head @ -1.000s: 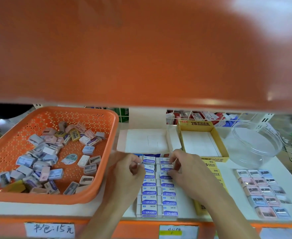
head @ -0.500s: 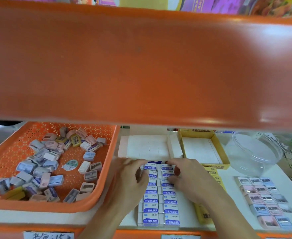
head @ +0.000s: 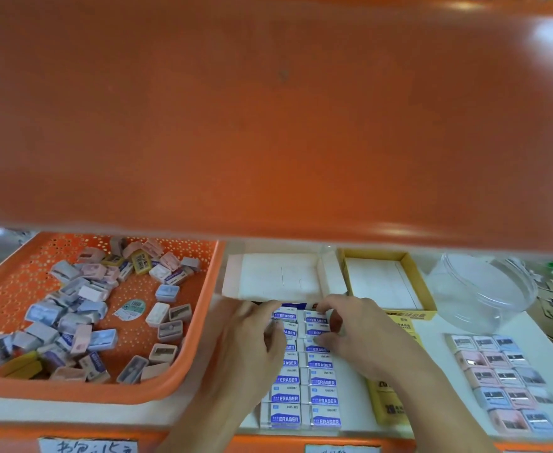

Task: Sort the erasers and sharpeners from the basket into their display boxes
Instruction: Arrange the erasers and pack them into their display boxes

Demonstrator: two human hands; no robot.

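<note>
erasers [head: 322,382] in two rows; right hand [head: 360,335] pinches some, left hand [head: 252,348] touches.

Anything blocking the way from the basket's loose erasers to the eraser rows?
Only the right wall of the orange basket lies between them; beyond it, the left hand covers part of the eraser rows.

One head-worn wide-angle view looks forward and steeply down from close above the front edge of the lower shelf [head: 431,361]. The underside of the upper shelf [head: 268,125] lies very near the lens, blurred, and fills the frame from 9 through 12 to 3 o'clock. The working surface shows only in the lower band: the basket [head: 72,392] at 8 o'clock, the left hand [head: 252,341] and right hand [head: 360,335] near 6 o'clock, forearms entering from the bottom edge
</note>
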